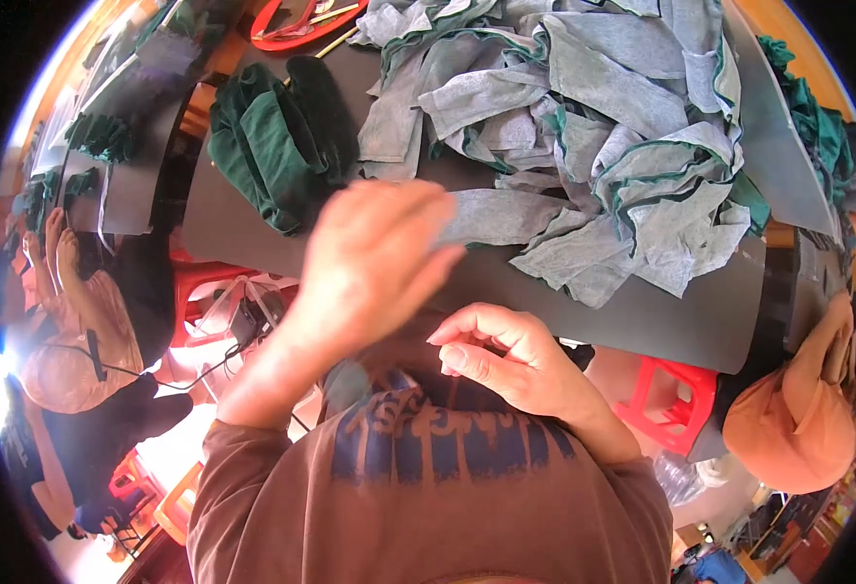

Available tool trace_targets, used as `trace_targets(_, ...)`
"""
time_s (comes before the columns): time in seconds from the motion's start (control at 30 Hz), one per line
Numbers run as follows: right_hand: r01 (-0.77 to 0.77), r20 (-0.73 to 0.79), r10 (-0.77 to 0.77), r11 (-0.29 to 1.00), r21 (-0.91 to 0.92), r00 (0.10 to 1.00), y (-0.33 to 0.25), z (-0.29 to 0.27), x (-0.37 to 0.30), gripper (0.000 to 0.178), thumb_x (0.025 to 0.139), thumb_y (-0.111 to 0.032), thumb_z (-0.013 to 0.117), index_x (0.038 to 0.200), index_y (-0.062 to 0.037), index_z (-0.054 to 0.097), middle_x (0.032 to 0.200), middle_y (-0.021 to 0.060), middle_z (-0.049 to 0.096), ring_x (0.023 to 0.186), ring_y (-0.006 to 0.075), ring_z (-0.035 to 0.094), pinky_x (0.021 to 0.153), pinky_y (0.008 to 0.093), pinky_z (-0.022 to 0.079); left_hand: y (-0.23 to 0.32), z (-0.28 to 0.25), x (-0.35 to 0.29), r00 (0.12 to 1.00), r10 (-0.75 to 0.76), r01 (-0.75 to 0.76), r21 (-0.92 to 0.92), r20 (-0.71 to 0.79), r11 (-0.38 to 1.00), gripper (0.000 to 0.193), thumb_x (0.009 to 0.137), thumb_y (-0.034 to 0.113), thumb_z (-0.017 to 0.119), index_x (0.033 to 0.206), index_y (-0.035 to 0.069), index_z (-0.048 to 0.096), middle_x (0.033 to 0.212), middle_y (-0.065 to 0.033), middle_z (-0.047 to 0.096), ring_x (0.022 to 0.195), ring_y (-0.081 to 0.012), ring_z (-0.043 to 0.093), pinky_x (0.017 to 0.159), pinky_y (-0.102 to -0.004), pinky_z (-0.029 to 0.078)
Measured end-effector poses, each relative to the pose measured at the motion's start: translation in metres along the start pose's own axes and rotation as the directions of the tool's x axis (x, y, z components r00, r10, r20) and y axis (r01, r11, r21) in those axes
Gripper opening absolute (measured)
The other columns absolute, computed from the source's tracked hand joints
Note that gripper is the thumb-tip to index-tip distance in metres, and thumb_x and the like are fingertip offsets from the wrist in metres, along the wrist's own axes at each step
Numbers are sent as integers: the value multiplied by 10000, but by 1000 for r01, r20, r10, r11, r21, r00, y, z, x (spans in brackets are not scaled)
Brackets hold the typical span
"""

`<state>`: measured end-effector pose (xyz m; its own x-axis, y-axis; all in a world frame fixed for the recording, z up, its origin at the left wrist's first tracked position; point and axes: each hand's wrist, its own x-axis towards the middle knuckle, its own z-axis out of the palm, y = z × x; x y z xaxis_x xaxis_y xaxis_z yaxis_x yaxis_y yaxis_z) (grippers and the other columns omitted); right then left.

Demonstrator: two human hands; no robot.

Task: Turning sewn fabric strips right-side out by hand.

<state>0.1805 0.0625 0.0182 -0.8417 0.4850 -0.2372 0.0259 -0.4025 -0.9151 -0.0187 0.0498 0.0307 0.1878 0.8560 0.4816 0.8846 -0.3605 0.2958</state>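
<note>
My left hand [374, 258], smeared by motion, is above the table's near edge. Its thumb stands apart from its fingers, and I make out nothing in it. Beside its fingertips lies the end of a grey fabric strip [506, 216], which looks sharp and still. My right hand [510, 355] is in front of my chest, its fingers loosely curled and a gap showing between thumb and forefinger. It holds nothing that I can see. Beyond both hands spreads a heap of grey fabric pieces [613, 78] with dark green edges. Left of the heap sits a bundle of green cloth [262, 146].
The dark table [686, 316] curves round in front of me. A red tray [287, 41] with sticks stands at the far left. Red stools [676, 401] are below the table. Other people work at the left [92, 341] and right [788, 428], near more green cloth [817, 146].
</note>
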Motion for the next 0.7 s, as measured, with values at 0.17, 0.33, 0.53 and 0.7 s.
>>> trace_targets(0.17,-18,38,21,996,-86,999,-2,0,-3,161,882,-116,569,987,6,568,819,24,594,749,62,543,675,214,452,9,29,2,997,-11,13,-27,75,1000,282,696,134,663,949,27,602,939,-103,568,741,-287,534,704,-375,448)
trace_targets(0.33,72,-46,-80,985,-159,996,-8,-2,-8,138,887,-86,547,972,18,580,822,41,602,742,80,576,675,209,455,8,12,-9,996,-57,68,-170,70,983,122,746,61,625,840,5,571,839,-113,563,718,-276,537,662,-341,446)
trace_targets(0.53,73,-138,-59,992,99,989,-3,3,-4,231,916,-181,517,1053,4,533,844,48,589,727,86,552,648,213,445,17,-18,-23,956,-264,291,-520,127,803,84,757,-7,611,817,-6,552,752,-118,542,661,-280,541,585,-340,439)
trace_targets(0.7,121,-255,-27,925,359,966,-5,-2,4,276,907,-300,526,978,-35,496,773,48,564,635,102,532,541,235,438,32,-21,-32,995,-35,80,-509,97,857,180,683,37,688,821,9,575,782,-109,564,689,-283,563,591,-362,447)
